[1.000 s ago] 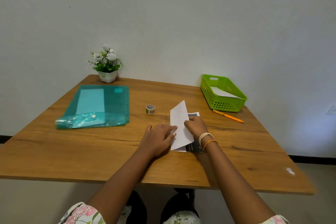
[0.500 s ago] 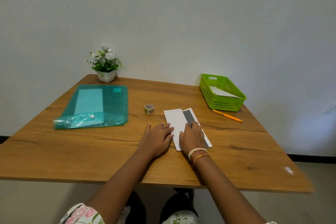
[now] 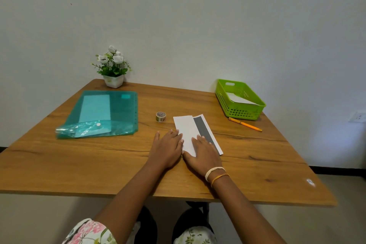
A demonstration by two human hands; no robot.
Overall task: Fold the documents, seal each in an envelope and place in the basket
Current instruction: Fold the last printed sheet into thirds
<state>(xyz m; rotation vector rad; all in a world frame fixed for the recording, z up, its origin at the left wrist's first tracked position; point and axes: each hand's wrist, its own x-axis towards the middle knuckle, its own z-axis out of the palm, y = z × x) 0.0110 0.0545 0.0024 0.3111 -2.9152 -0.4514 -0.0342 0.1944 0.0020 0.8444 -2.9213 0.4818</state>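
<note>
No text, label or number can be read anywhere. The tape roll (image 3: 160, 116) carries a printed pattern, perhaps lettering, too small and blurred to tell.

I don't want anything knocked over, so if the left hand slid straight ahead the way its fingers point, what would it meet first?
Most likely the folded white paper with the grey strip: the left hand points up and slightly right, fingertips already at the paper's left edge. The small tape roll sits a little left of that line, though depth is hard to judge.

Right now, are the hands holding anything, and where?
Nothing gripped. Both hands, left and right, press flat on the folded document's near end, on the table.
</note>
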